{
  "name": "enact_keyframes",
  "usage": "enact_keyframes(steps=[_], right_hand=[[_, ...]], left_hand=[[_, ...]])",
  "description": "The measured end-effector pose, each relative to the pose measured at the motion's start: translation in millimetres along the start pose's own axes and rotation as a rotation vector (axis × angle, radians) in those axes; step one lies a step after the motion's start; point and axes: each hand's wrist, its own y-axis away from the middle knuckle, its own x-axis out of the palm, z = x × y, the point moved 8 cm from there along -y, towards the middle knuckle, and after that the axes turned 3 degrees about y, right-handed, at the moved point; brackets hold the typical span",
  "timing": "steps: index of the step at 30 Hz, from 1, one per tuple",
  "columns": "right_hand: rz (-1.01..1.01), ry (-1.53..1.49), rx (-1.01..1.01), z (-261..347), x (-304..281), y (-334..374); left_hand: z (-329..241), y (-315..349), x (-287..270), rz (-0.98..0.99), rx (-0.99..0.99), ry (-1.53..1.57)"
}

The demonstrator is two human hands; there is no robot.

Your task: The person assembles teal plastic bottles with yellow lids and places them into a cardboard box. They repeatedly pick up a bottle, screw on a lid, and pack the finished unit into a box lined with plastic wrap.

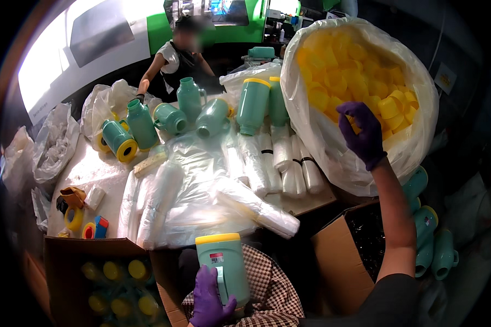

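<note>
My left hand (pixel 211 300), in a purple glove, is closed around the handle side of a green plastic jug (pixel 234 267). The jug stands upright over my lap with its yellow-rimmed end up and a small red-and-white label on its side. My right hand (pixel 361 133), also purple-gloved, is raised over a big clear bag (pixel 333 180) full of yellow plastic caps (pixel 333 82). Its fingers curve with a gap between thumb and forefinger; yellow shows through the gap, and I make out no cap in its grasp.
Green jugs (pixel 252 106) stand and lie across the table's far side. Nearer are rolled plastic bags (pixel 161 201). An open carton (pixel 98 248) at lower left holds yellow-topped jugs; another carton (pixel 338 256) stands right. Tape rolls (pixel 73 219) lie left. A person (pixel 183 60) works opposite.
</note>
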Motion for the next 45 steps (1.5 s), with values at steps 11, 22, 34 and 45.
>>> enact_keyframes(steps=[11,22,34,45], right_hand=[[0.999,0.103,1.116,-264,100,195],[0.717,-0.680,0.249,147,59,132],[0.887,-1.003,0.082,250,180,219],[1.414,-0.855,-0.396,358,332,238]], left_hand=[[114,23,-13,-0.347,-0.415,1.274],[81,-11,-34,-0.651,-0.135,1.266],[85,84,21,-0.377,0.347,0.510],[48,67,9,-0.254,0.472,0.517]])
